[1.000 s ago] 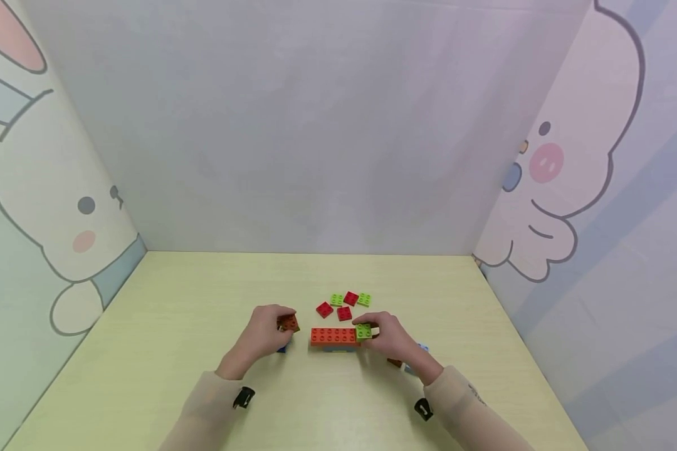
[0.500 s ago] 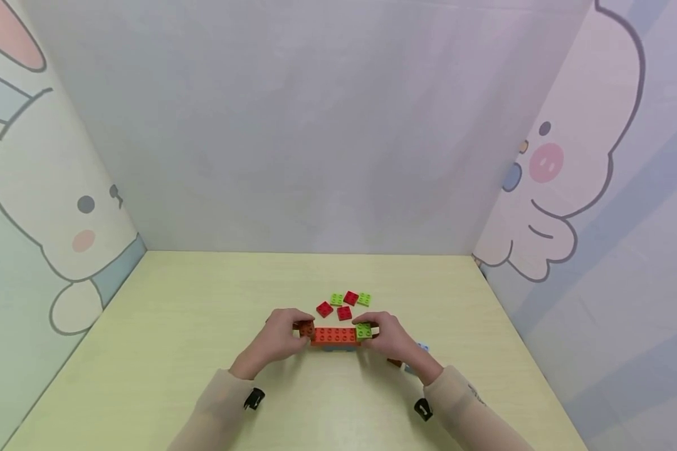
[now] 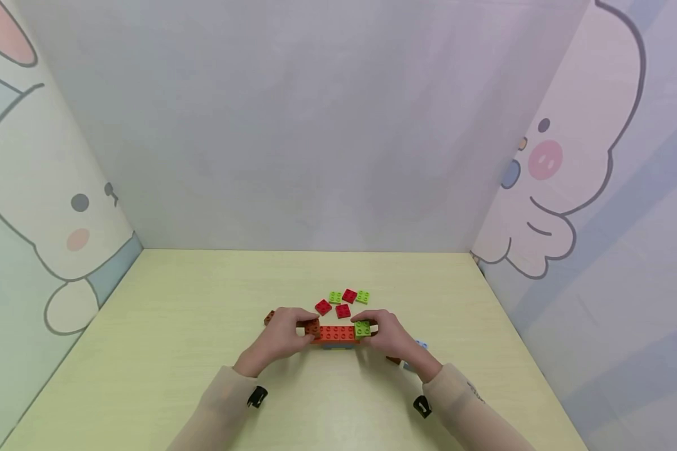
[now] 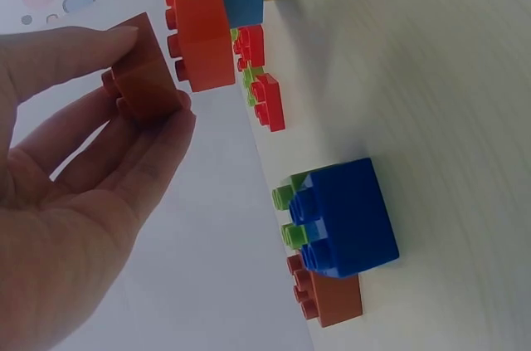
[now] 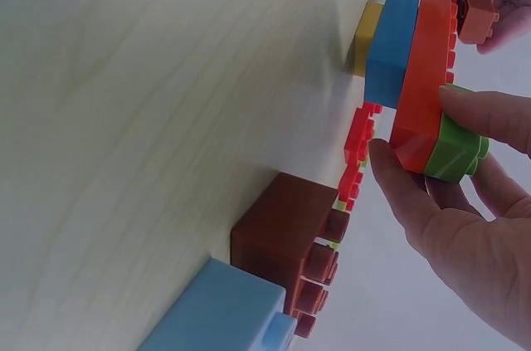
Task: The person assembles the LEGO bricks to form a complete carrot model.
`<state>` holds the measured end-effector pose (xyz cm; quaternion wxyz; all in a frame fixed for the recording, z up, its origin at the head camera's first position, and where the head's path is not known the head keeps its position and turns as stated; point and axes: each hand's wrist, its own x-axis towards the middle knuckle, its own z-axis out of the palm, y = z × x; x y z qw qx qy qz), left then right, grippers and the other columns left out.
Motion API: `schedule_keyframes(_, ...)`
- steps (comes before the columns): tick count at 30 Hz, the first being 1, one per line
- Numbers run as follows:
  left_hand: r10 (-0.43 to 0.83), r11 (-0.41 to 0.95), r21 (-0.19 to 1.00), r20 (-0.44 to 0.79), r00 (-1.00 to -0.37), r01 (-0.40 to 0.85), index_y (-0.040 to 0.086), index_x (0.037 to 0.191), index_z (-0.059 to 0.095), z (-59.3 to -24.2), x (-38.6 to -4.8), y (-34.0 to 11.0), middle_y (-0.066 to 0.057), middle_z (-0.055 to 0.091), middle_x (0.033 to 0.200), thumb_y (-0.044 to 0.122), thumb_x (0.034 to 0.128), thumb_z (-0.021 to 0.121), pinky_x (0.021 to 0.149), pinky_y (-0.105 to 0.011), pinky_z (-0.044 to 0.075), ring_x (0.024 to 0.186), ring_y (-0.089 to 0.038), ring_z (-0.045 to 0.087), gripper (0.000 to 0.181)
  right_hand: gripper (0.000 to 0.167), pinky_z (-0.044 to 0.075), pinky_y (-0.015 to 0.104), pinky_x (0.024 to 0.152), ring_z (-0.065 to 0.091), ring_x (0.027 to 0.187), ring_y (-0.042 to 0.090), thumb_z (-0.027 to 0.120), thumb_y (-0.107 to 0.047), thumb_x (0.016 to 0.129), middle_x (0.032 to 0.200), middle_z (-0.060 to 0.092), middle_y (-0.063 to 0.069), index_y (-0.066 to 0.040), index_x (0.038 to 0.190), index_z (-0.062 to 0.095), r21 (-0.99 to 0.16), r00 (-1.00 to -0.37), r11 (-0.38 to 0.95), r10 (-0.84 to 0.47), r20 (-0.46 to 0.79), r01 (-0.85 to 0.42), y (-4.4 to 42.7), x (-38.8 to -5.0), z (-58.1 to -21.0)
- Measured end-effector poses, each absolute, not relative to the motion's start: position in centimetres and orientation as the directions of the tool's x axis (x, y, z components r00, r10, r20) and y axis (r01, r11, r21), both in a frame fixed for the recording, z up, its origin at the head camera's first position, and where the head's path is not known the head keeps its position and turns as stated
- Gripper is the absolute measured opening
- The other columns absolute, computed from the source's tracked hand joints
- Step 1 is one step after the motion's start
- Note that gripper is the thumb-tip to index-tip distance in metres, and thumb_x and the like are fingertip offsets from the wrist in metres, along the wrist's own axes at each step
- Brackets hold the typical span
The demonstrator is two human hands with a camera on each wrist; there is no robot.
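Observation:
My left hand (image 3: 284,335) pinches a reddish-brown toy building brick (image 3: 313,327) between thumb and fingers. It holds this brick over the left end of a long orange-red brick (image 3: 336,334); the left wrist view shows a small gap between the two. A lime-green brick (image 5: 452,150) sits on the long brick's right end. Thumb and fingers of my right hand (image 3: 392,335) grip that green brick, with a fingertip close to the long brick's underside. Below the long brick are a blue brick (image 5: 392,51) and a yellow brick (image 5: 366,40), forming a stack.
Behind the stack lie several loose bricks, among them a red one (image 3: 323,307) and a green one (image 3: 335,297). To the left stand a dark blue brick (image 4: 353,218) and a brown brick (image 4: 338,297). On the right are another brown brick (image 5: 282,226) and a light blue brick (image 5: 217,309).
The left hand has carried the brown brick rightward to the long brick's left end, uncovering a brown brick behind it. My right hand has stayed at the green brick.

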<state>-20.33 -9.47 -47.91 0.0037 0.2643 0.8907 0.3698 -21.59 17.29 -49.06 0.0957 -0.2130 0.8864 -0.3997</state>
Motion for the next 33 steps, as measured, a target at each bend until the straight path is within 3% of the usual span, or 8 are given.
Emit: schedule_keyframes(33,0.469,0.621,0.666,0.107,-0.877,0.414,0.005,0.118,0.068,-48.82,-20.76,-8.75,-0.003,0.066,0.114,0.006,0.0813,0.074,0.087,-0.039,0.048,0.103,-0.018,0.06,0.037,0.039,0.048,0.046,0.086,0.058,0.108,0.032,0.072,0.002,0.079,0.121,0.059,0.008,-0.004,0.117,0.066,-0.75,-0.887,0.582,-0.462,0.013,-0.314,17.34,-21.46,-49.18)
